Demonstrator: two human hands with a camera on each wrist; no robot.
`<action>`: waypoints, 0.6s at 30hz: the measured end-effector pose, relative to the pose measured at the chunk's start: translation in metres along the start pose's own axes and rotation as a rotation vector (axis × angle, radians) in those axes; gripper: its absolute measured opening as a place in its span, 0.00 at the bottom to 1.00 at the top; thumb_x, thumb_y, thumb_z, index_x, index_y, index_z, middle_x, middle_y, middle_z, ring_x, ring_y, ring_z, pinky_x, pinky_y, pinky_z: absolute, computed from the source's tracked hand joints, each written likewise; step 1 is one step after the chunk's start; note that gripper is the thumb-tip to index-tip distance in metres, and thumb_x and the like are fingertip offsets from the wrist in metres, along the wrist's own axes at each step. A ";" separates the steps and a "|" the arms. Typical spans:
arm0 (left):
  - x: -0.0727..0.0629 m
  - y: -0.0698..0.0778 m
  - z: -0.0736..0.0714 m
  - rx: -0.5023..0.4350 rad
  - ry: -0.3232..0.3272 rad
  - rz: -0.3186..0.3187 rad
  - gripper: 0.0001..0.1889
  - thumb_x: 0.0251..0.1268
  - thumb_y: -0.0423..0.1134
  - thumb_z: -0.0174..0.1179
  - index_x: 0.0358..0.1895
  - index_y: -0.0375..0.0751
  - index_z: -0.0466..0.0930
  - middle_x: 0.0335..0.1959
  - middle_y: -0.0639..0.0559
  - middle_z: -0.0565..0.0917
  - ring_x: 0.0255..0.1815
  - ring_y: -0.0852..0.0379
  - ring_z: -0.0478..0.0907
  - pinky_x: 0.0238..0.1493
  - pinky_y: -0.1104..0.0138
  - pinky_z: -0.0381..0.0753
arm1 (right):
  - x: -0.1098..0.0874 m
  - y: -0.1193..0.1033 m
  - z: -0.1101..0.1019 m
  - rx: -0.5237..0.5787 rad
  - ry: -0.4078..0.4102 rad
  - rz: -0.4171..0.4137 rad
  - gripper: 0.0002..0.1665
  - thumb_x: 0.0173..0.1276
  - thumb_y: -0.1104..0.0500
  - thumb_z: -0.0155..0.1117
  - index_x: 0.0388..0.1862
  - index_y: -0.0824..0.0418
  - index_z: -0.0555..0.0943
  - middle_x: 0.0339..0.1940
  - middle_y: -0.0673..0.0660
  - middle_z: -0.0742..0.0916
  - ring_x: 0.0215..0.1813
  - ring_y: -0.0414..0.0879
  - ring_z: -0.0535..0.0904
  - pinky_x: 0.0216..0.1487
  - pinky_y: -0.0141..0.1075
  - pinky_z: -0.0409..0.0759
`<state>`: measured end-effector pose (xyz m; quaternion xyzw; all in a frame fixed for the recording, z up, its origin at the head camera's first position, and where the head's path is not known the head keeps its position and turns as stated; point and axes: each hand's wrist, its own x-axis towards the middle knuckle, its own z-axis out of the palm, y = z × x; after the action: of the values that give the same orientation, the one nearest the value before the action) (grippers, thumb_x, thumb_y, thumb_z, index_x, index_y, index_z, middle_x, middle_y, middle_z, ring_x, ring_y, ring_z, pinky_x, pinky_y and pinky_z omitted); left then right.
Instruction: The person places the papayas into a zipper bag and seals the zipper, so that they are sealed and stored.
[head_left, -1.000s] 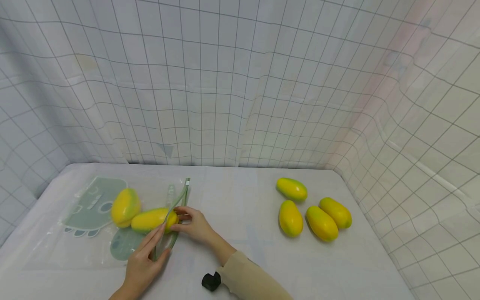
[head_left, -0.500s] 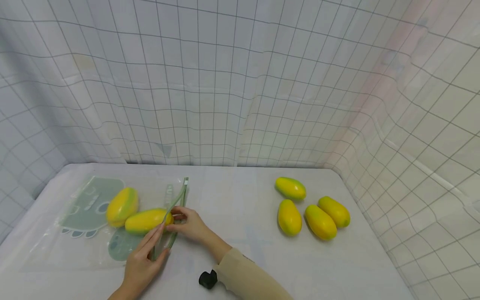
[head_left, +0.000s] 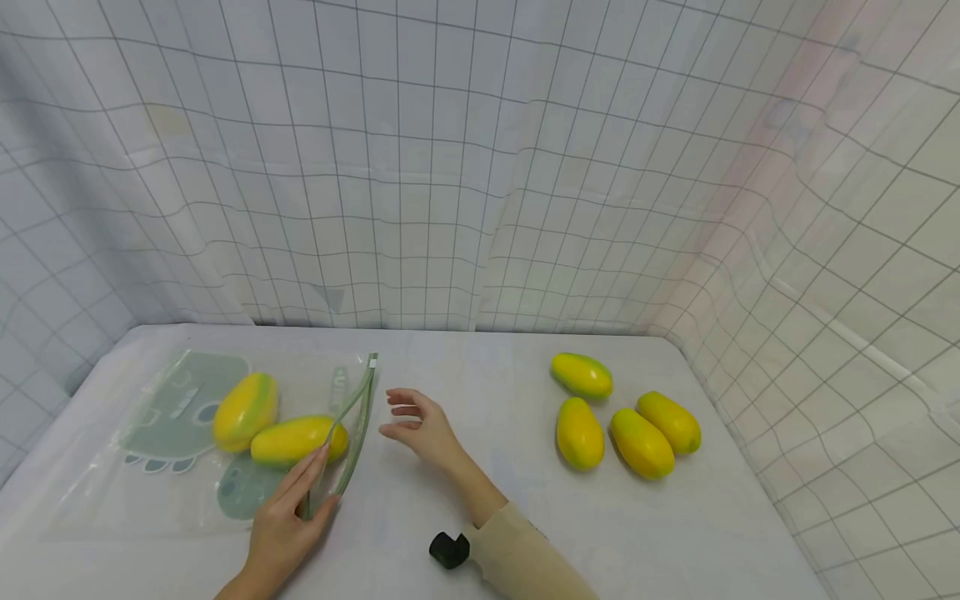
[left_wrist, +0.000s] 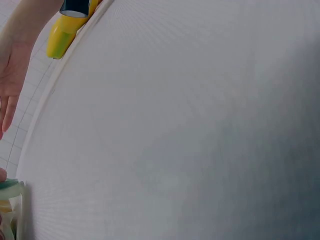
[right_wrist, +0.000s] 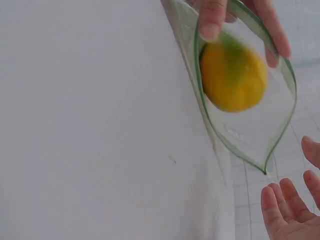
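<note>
A clear zip bag (head_left: 168,408) with a green dinosaur print and green rim lies on the left of the table. My left hand (head_left: 285,529) holds its mouth, with the fingers at one rim and the thumb at the other, so the mouth gapes. Inside, one yellow-green papaya (head_left: 296,441) lies near the mouth; a second papaya (head_left: 246,412) lies deeper. My right hand (head_left: 422,427) is just right of the mouth, fingers loosely bent and holding nothing. In the right wrist view the near papaya (right_wrist: 234,77) shows through the gaping mouth, beside the left hand's thumb.
Several more papayas lie on the right of the white table, among them one at the back (head_left: 582,375) and one in front of it (head_left: 580,434). A black device (head_left: 450,550) sits at my right wrist. Grid-patterned curtains (head_left: 420,167) surround the table.
My right hand has let go of the papaya near the bag mouth and drawn back to the right. That papaya has slid slightly deeper. My left hand stays at the rim.
</note>
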<state>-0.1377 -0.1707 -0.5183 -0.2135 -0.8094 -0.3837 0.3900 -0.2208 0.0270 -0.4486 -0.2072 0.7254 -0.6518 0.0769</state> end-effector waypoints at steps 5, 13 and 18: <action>0.001 0.000 0.000 -0.005 0.007 0.003 0.32 0.62 0.57 0.52 0.54 0.28 0.74 0.56 0.45 0.77 0.62 0.70 0.64 0.59 0.82 0.60 | -0.012 -0.011 -0.031 0.017 0.118 -0.027 0.30 0.56 0.73 0.63 0.58 0.74 0.67 0.55 0.70 0.75 0.57 0.66 0.69 0.56 0.51 0.71; 0.000 -0.001 0.000 -0.001 -0.003 0.002 0.32 0.62 0.57 0.53 0.54 0.28 0.74 0.55 0.43 0.77 0.62 0.71 0.64 0.58 0.84 0.60 | -0.037 -0.023 -0.072 -0.102 0.334 -0.122 0.30 0.55 0.71 0.66 0.57 0.73 0.69 0.54 0.68 0.76 0.56 0.61 0.72 0.57 0.53 0.70; -0.001 -0.001 -0.001 0.002 -0.039 -0.036 0.34 0.61 0.58 0.51 0.55 0.28 0.74 0.56 0.43 0.76 0.61 0.74 0.63 0.56 0.86 0.60 | -0.058 -0.030 -0.090 -0.166 0.432 -0.126 0.32 0.54 0.71 0.66 0.58 0.72 0.68 0.57 0.66 0.75 0.58 0.60 0.70 0.59 0.52 0.68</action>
<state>-0.1371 -0.1725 -0.5195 -0.2060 -0.8208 -0.3856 0.3676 -0.1970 0.1305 -0.4164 -0.1134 0.7618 -0.6226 -0.1385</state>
